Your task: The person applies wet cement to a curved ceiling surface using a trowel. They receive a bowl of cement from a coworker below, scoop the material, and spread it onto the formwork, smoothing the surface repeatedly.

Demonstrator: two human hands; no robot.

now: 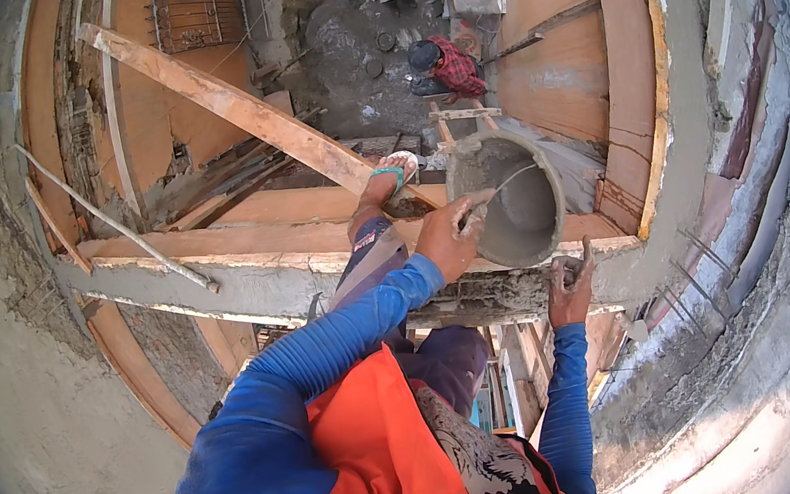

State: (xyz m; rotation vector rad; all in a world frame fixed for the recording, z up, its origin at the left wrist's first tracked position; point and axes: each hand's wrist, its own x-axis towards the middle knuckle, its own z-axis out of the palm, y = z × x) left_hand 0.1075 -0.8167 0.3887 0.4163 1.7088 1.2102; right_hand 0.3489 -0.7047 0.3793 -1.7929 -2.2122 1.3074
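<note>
Far down is a wet grey floor (339, 63) with two other people on it, one in a red checked top (458, 68). Orange-brown boards (556, 63) stand on both sides. One long plank (224, 104) slants across, and one foot in a sandal (393, 179) is at its lower end. A grey beam (270, 290) runs across the middle.

There is one bucket (470, 171). It is round, grey and smeared with dried muck, with one thin handle. It is at the beam; I can't tell if it rests there. The left hand (451, 237) pinches the handle. The right hand (570, 295) is loose, one finger up, just beside the bucket.
</note>
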